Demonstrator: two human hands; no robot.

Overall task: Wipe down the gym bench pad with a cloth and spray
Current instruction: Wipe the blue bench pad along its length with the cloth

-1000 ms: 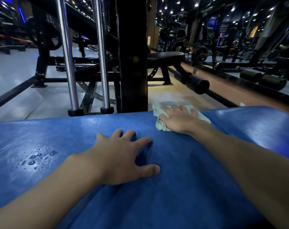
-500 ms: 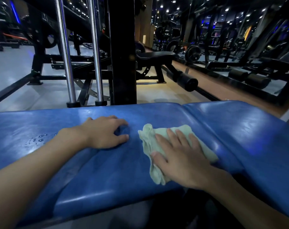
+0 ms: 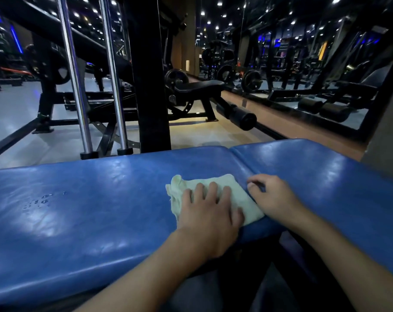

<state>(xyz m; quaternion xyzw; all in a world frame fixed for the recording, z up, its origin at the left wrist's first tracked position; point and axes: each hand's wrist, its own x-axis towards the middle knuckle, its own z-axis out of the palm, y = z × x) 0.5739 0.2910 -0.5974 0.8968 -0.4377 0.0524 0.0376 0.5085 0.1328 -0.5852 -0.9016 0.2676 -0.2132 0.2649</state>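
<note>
The blue surface of the bench pad shines under dim gym lights. The cloth lies near its front edge, just left of the seam. My left hand presses it flat, fingers spread wide. My right hand rests beside it, fingers loosely curled, holding nothing. I should keep the pressure even and sweep in overlapping strokes toward the droplets far left.

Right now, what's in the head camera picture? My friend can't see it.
A person's left hand presses a pale green cloth flat on a blue gym bench pad, with the right hand resting beside it. A few drops sit farther left; dark gym machines stand behind.
</note>
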